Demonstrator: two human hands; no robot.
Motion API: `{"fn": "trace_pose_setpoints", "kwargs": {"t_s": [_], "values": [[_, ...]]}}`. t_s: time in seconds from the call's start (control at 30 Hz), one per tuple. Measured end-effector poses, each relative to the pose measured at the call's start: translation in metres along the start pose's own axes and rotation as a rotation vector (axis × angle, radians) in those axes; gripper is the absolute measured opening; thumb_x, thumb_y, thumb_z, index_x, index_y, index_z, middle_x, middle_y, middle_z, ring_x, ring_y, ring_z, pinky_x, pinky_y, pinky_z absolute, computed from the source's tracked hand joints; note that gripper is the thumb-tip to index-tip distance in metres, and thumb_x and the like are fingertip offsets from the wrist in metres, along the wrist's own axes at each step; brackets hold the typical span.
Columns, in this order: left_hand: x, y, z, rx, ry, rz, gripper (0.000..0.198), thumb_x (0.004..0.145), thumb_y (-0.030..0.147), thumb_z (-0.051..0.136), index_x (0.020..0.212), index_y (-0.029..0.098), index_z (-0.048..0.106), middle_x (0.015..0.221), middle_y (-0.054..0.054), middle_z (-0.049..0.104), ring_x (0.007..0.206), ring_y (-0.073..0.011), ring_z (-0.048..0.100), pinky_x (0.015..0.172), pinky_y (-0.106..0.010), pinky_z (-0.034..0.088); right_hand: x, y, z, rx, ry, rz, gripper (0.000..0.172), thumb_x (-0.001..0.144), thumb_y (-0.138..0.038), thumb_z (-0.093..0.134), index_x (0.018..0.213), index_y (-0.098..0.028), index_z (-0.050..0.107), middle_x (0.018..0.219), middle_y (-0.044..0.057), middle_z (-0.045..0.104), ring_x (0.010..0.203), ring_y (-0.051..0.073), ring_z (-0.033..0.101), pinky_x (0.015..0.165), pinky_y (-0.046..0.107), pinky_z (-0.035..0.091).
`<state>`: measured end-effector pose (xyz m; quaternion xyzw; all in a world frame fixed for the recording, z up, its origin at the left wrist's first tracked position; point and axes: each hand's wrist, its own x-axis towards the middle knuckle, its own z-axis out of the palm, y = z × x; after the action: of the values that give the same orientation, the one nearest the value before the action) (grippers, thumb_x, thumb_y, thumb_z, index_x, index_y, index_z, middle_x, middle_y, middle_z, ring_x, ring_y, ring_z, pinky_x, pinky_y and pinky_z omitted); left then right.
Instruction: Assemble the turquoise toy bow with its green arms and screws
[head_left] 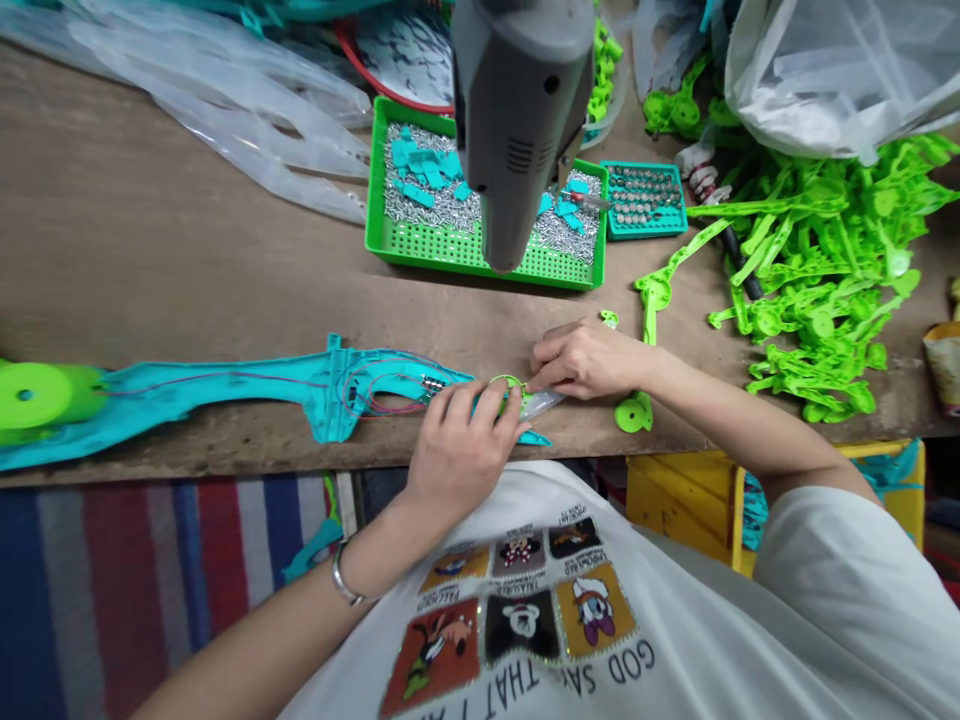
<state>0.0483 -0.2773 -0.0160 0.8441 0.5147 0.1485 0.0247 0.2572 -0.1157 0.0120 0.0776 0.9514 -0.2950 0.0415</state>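
A long turquoise plastic shell (225,392) with thin red wires lies along the near edge of the wooden bench (150,250), a green wheel (37,395) at its left end. My left hand (461,445) is closed over the shell's right end, fingers pressing on it. My right hand (585,358) pinches a small green ring-shaped part (508,383) against that same end. A loose green lever piece (646,330) lies just right of my right hand.
A grey hanging power tool (521,120) dangles above a green tray (420,248) of screws and turquoise bits. A small teal tray (645,200) sits beside it. A heap of green plastic parts (825,270) fills the right. Clear plastic bags (225,110) lie far left.
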Motion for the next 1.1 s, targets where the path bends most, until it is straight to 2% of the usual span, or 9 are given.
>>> {"fn": "trace_pose_setpoints", "kwargs": {"t_s": [0.23,0.43,0.5,0.6,0.7,0.77,0.83,0.97,1.1], "values": [[0.001,0.003,-0.001,-0.016,-0.034,-0.032,0.032,0.099,0.033,0.062,0.128,0.02,0.067,0.128,-0.015,0.07,0.114,-0.0323,0.06,0.092,-0.049,0.045,0.002,0.0,-0.001,-0.042,-0.021,-0.015,0.022,0.098,-0.024,0.059,0.106,-0.024,0.08,0.091,0.005,0.072,0.083,0.02,0.063,0.069,0.032,0.041],[0.001,0.001,-0.002,-0.007,-0.045,-0.025,0.035,0.098,0.034,0.064,0.128,0.017,0.068,0.13,-0.014,0.069,0.111,-0.0323,0.059,0.095,-0.049,0.046,0.003,0.0,0.0,0.117,0.02,0.048,0.028,0.09,-0.012,0.059,0.104,-0.023,0.08,0.095,0.004,0.076,0.087,0.019,0.069,0.075,0.03,0.048],[0.0,0.0,-0.001,-0.026,-0.031,-0.024,0.036,0.097,0.034,0.065,0.129,0.017,0.068,0.131,-0.015,0.069,0.112,-0.0326,0.058,0.099,-0.05,0.046,-0.002,-0.003,-0.002,0.178,0.108,0.095,0.032,0.089,-0.009,0.057,0.108,-0.023,0.079,0.1,0.004,0.078,0.091,0.018,0.071,0.079,0.031,0.051],[0.0,-0.002,-0.001,-0.045,-0.008,-0.029,0.036,0.097,0.034,0.065,0.128,0.017,0.068,0.132,-0.017,0.067,0.115,-0.0329,0.057,0.104,-0.052,0.045,-0.023,-0.011,-0.007,0.175,0.353,0.22,0.031,0.093,-0.013,0.055,0.114,-0.021,0.076,0.106,0.005,0.08,0.096,0.019,0.073,0.087,0.033,0.055],[0.0,-0.003,-0.002,-0.059,0.008,-0.029,0.035,0.096,0.034,0.066,0.126,0.017,0.069,0.131,-0.017,0.067,0.113,-0.0321,0.058,0.106,-0.051,0.045,-0.059,-0.018,-0.007,0.036,0.574,0.454,0.028,0.095,-0.017,0.056,0.115,-0.021,0.075,0.107,0.007,0.08,0.097,0.022,0.074,0.089,0.036,0.057],[0.001,-0.004,-0.002,-0.058,0.016,-0.023,0.034,0.096,0.034,0.066,0.125,0.016,0.07,0.129,-0.017,0.068,0.112,-0.0318,0.058,0.106,-0.051,0.045,-0.086,-0.021,-0.001,-0.109,0.623,0.616,0.03,0.094,-0.014,0.054,0.115,-0.021,0.075,0.106,0.008,0.079,0.097,0.024,0.073,0.088,0.04,0.057],[0.001,-0.004,-0.003,-0.049,0.018,-0.015,0.033,0.096,0.033,0.066,0.124,0.016,0.07,0.129,-0.016,0.068,0.112,-0.0318,0.059,0.107,-0.051,0.044,-0.111,-0.022,0.01,-0.222,0.567,0.694,0.038,0.09,-0.008,0.051,0.117,-0.021,0.075,0.108,0.009,0.079,0.1,0.027,0.071,0.089,0.044,0.056],[0.001,-0.004,-0.004,-0.038,0.013,-0.006,0.033,0.096,0.034,0.066,0.125,0.017,0.07,0.129,-0.015,0.069,0.113,-0.032,0.06,0.108,-0.052,0.043,-0.143,-0.023,0.034,-0.3,0.359,0.636,0.054,0.086,0.0,0.05,0.13,-0.024,0.07,0.134,0.006,0.073,0.123,0.031,0.062,0.099,0.052,0.052],[0.002,-0.005,-0.006,-0.029,0.018,0.002,0.034,0.096,0.035,0.067,0.124,0.016,0.07,0.129,-0.016,0.069,0.112,-0.0325,0.061,0.107,-0.053,0.044,-0.159,-0.023,0.045,-0.372,0.284,0.567,0.051,0.092,-0.006,0.054,0.135,-0.029,0.067,0.14,0.004,0.071,0.133,0.033,0.056,0.102,0.056,0.049]]}}
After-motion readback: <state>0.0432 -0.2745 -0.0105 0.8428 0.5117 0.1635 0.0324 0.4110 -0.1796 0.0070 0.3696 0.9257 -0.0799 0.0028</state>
